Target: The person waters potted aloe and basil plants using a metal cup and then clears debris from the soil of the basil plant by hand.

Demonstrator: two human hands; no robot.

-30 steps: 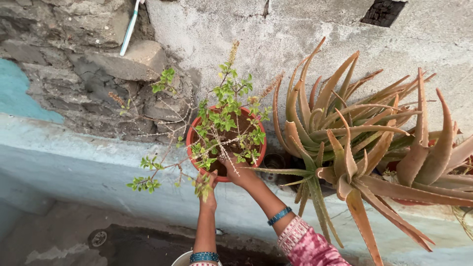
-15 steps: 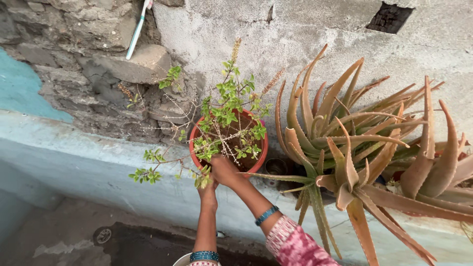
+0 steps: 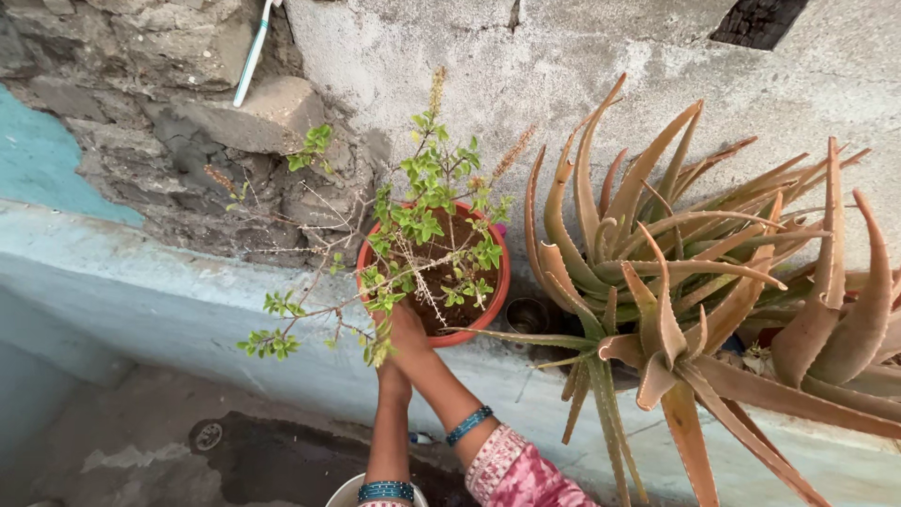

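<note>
We reach both arms forward and up, wrists close together — our left hand (image 3: 392, 380) sits just below our right hand (image 3: 407, 330), whose fingers curl loosely; banded bracelets ring both forearms.

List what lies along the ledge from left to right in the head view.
Blue patch of wall → white and blue stick leaning on the stones → leafy plant in the red pot, both hands at its near rim → small dark cup → aloe plant.
</note>
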